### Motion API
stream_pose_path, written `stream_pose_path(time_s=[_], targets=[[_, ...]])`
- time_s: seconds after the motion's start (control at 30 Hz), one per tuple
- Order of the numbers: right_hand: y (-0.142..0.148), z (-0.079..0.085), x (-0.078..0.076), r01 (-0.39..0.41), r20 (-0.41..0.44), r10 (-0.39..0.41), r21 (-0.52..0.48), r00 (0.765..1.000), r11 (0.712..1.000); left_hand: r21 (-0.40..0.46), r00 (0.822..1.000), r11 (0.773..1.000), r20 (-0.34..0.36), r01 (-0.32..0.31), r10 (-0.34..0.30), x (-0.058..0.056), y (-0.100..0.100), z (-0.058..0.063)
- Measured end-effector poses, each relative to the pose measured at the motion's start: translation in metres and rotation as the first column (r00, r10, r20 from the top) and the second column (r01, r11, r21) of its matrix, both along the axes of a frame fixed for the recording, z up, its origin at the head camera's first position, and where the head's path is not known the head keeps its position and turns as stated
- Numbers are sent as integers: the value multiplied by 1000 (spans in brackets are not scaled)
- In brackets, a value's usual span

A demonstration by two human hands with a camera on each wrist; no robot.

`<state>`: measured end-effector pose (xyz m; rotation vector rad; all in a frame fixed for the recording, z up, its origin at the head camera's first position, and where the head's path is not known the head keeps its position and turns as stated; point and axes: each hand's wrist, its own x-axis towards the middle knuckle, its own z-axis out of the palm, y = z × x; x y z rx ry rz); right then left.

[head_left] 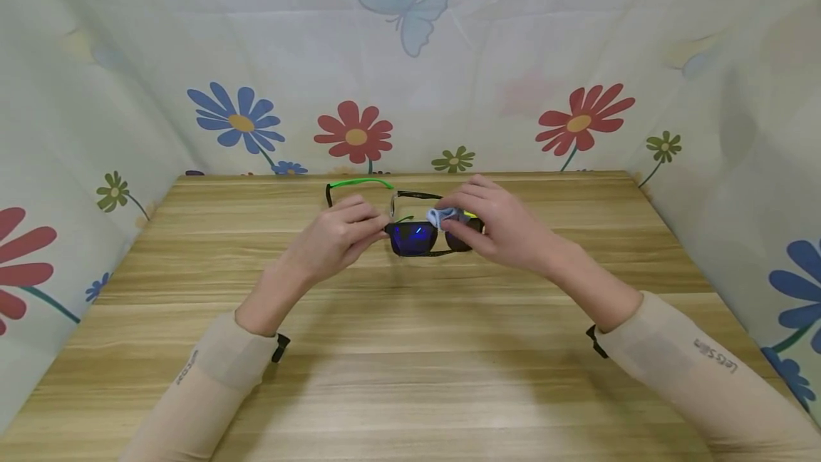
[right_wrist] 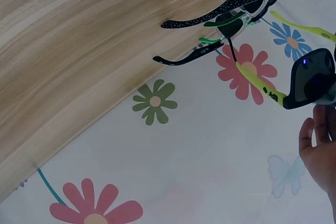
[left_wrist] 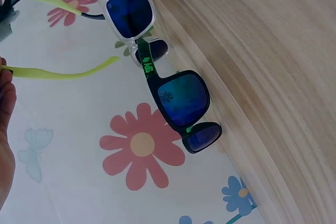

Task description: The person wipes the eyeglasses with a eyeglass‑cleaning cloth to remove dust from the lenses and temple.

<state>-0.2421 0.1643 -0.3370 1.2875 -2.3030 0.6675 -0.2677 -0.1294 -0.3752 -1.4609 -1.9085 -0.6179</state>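
Black-framed sunglasses [head_left: 413,241] with yellow arms are held up over the table, lenses toward me. My left hand [head_left: 336,237] pinches their left end, at the hinge corner. A light blue cloth [head_left: 442,217] is bunched in my right hand [head_left: 503,223], whose fingers and thumb hold it at the right lens, partly covering it. In the right wrist view, the lens [right_wrist: 310,77] stands above my right fingers. Only part of my left hand [left_wrist: 6,135] shows at the edge of the left wrist view, by a yellow arm [left_wrist: 63,73].
Two more sunglasses sit behind on the wooden table [head_left: 410,362]: a clear-framed pair [left_wrist: 130,14] with dark speckled arms and a black-framed pair [left_wrist: 184,100] with green inside its arms. A flowered cloth backdrop [head_left: 282,41] surrounds the table's back and sides.
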Motion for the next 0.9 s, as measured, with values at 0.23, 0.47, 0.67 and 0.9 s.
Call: stream_pose_path(time_s=[0.23,0.47,0.67,0.9], targets=[[3,5,0,17,183,-25,47,983,999,-17,1000,1000,1,-4,4,1,1,0],[1,7,2,31,343,-72,123,936,992,-36,1000,999,-7,-21,21,1,1,-1],[-2,4,4,20,327,-74,165,942,986,-45,1000,999,-8,-25,25,0,2,-3],[-6,-1,8,16,237,-61,189,970,982,-39,999,998,0,-39,39,0,1,-3]])
